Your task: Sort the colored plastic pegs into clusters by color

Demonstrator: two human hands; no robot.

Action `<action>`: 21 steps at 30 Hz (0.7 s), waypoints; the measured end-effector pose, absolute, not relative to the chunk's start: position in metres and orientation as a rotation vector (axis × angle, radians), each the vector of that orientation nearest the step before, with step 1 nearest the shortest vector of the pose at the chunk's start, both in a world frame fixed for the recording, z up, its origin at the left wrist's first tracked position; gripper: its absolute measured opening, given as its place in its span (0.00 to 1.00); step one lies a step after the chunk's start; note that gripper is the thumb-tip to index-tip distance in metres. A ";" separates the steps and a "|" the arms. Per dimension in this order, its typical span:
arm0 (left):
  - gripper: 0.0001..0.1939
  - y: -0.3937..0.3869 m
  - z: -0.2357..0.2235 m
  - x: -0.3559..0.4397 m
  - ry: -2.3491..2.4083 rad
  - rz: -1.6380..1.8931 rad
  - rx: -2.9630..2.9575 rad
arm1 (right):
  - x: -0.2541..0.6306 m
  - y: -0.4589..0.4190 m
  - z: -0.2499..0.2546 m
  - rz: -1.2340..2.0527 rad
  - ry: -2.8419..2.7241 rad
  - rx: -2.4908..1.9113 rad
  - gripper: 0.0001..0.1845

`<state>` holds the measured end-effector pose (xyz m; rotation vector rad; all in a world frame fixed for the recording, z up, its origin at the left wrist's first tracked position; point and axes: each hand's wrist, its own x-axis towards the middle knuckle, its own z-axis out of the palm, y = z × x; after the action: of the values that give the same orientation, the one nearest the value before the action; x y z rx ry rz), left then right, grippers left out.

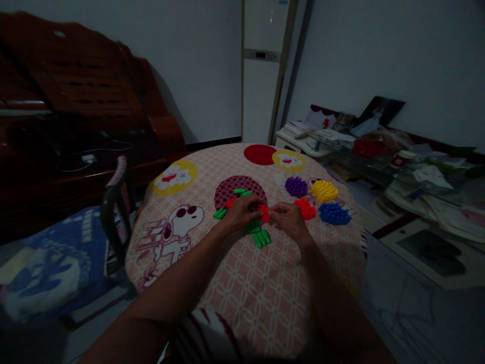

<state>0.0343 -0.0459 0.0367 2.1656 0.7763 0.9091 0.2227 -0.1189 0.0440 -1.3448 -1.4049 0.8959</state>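
**Bright-red plastic-looking pieces, small, held between both hands**

Item: bright-red plastic-looking pieces, set between your two sets of fingertips, over the round counter in its pink-and-white patterned cloth.
Your left hand: fingers bent and, it seems, clamped on the left side of the red pieces.
Your right hand: thumb and fingertips pinched together on their right side.
Just below your left fingers: stubby green plastic-looking pieces, side by side; more lie beyond and left of that hand.
Beyond your right fingers, to the right: a spiky red heap nearest, then purple, yellow and blue heaps.
Step in hand, as judged: fitting or adjusting the red pieces by fingertip; the exact joint is too small to tell.
Next move, as judged: calls for a steady left grip and fine right-hand alignment.
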 end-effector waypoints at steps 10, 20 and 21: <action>0.15 -0.035 0.027 0.029 0.826 0.891 2.132 | 0.331 -0.144 0.058 0.640 -1.104 -1.452 0.17; 0.14 -0.037 0.028 0.030 0.826 0.875 2.105 | 0.353 -0.158 0.056 0.796 -1.324 -1.653 0.13; 0.14 -0.037 0.028 0.030 0.824 0.874 2.104 | 0.353 -0.156 0.055 0.796 -1.349 -1.668 0.13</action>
<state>0.0296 -0.0366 0.0276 2.1036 0.8240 0.8735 0.3531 -0.1565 0.0554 -1.6677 -1.3488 0.7960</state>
